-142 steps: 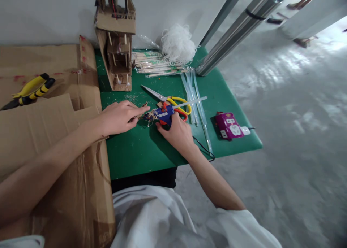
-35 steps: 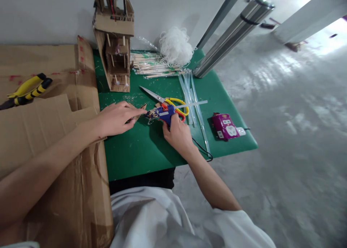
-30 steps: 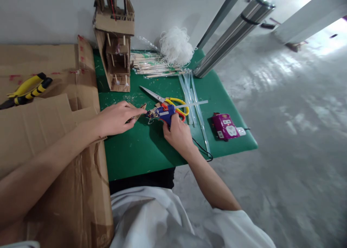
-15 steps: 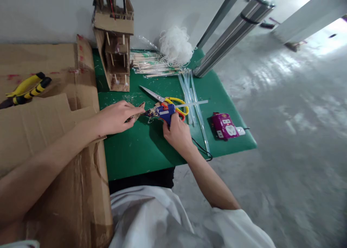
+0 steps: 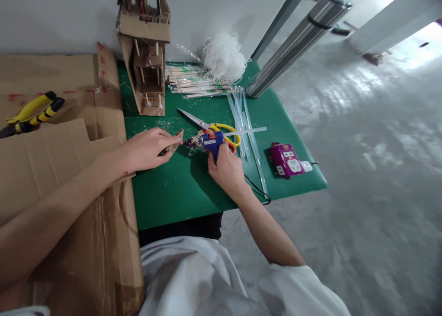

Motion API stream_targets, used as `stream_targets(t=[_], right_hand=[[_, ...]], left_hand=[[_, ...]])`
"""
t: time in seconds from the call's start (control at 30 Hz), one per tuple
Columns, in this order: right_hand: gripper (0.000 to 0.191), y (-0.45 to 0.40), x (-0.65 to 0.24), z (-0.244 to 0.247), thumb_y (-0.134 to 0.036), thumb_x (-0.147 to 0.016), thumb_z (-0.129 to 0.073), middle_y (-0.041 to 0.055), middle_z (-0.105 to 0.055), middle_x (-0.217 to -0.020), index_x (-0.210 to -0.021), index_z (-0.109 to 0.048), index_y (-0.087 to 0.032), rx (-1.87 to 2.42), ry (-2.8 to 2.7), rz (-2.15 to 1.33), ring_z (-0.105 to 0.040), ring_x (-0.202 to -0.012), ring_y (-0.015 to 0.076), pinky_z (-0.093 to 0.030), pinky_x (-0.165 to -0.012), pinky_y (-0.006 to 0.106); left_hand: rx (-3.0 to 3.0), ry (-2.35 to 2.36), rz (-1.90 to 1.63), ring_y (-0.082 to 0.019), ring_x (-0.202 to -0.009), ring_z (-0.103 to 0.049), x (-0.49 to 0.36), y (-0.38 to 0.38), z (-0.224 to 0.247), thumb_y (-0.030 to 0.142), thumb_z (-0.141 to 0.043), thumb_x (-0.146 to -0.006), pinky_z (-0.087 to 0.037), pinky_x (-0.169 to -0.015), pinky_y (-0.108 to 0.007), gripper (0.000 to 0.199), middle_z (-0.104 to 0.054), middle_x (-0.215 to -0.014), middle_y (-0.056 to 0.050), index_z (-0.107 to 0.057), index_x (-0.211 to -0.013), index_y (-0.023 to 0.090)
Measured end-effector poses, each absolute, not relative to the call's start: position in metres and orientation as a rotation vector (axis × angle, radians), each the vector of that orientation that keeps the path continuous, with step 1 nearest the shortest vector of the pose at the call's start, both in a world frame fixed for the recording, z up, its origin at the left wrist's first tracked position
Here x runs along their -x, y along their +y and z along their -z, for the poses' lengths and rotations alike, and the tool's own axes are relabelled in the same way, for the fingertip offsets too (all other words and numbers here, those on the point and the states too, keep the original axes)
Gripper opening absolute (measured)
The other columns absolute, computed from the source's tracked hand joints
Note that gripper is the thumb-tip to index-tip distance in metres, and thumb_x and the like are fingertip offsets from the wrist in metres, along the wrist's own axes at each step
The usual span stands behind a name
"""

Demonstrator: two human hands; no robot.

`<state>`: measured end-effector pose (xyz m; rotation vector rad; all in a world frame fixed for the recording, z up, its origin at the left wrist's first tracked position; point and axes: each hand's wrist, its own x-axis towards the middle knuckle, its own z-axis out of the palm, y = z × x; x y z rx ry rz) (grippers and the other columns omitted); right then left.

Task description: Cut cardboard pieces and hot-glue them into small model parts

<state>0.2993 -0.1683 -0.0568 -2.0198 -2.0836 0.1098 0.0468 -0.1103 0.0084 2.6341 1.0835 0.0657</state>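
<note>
My right hand point(image 5: 226, 169) is closed round the handle of a blue hot glue gun point(image 5: 212, 143), its nozzle pointing left. A clear glue stick point(image 5: 250, 131) sticks out of the gun's back end. My left hand point(image 5: 150, 149) pinches a small piece of cardboard point(image 5: 177, 139), mostly covered by the fingers. The nozzle, crusted with glue, is close to that cardboard; whether they touch I cannot tell. Behind the gun lie scissors point(image 5: 195, 118) with yellow and red-orange handles, partly hidden by it.
Several loose glue sticks point(image 5: 253, 155) and a purple power socket point(image 5: 288, 159) lie on the green table point(image 5: 165, 205). At the back stand a cardboard model point(image 5: 129, 72), packed wooden sticks point(image 5: 193, 83) and a white string bundle point(image 5: 224, 58). Yellow-black pliers point(image 5: 34, 111) rest on cardboard point(image 5: 79, 81) at left.
Both hands keep nearly the same pose. The glue gun and the cardboard piece have barely shifted; the whole view moves only slightly.
</note>
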Motion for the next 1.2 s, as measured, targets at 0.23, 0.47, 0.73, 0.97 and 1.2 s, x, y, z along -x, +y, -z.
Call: stream_targets(t=[0.23,0.47,0.73,0.97,1.2], right_hand=[[0.017,-0.1684,-0.2973,0.0553,-0.029,-0.094,-0.044,0.0172,-0.068,-0.096,-0.104,-0.045,-0.016,2.052,-2.034,-0.116,-0.062,-0.07,0.0262,-0.039,-0.056,0.033],[0.017,-0.1688,-0.2973,0.0556,-0.028,-0.094,-0.043,0.018,-0.067,-0.095,-0.105,-0.045,-0.015,2.05,-2.034,-0.122,-0.063,-0.071,0.0278,-0.041,-0.057,0.034],[0.019,-0.1689,-0.2968,0.056,-0.028,-0.094,-0.043,0.0181,-0.067,-0.095,-0.107,-0.045,-0.015,2.059,-2.032,-0.114,-0.064,-0.073,0.0286,-0.042,-0.058,0.034],[0.018,-0.1694,-0.2968,0.0569,-0.028,-0.094,-0.043,0.0167,-0.067,-0.095,-0.106,-0.046,-0.015,2.059,-2.022,-0.102,-0.063,-0.072,0.0274,-0.042,-0.058,0.034],[0.02,-0.1699,-0.2974,0.0575,-0.028,-0.095,-0.042,0.0175,-0.067,-0.096,-0.109,-0.047,-0.014,2.031,-2.013,-0.117,-0.062,-0.073,0.0269,-0.042,-0.059,0.034]], left_hand=[[-2.65,1.115,-0.054,-0.025,-0.114,-0.063,-0.0481,-0.1117,-0.0113,0.028,-0.048,-0.093,-0.052,-0.085,-0.033,0.043,-0.069,-0.123,-0.007,-0.061,-0.133,0.029],[-2.649,1.12,-0.062,-0.025,-0.117,-0.062,-0.0469,-0.1115,-0.0101,0.027,-0.048,-0.093,-0.052,-0.089,-0.034,0.043,-0.068,-0.127,-0.006,-0.06,-0.134,0.03],[-2.638,1.118,-0.052,-0.025,-0.119,-0.061,-0.0472,-0.1117,-0.0097,0.027,-0.048,-0.093,-0.051,-0.092,-0.035,0.043,-0.067,-0.128,-0.007,-0.06,-0.135,0.029],[-2.635,1.121,-0.032,-0.024,-0.117,-0.061,-0.0473,-0.1118,-0.0106,0.027,-0.048,-0.093,-0.052,-0.089,-0.033,0.044,-0.067,-0.127,-0.007,-0.059,-0.135,0.029],[-2.646,1.126,-0.044,-0.024,-0.113,-0.063,-0.0474,-0.1119,-0.0112,0.028,-0.048,-0.093,-0.052,-0.086,-0.032,0.042,-0.069,-0.122,-0.007,-0.06,-0.133,0.029]])
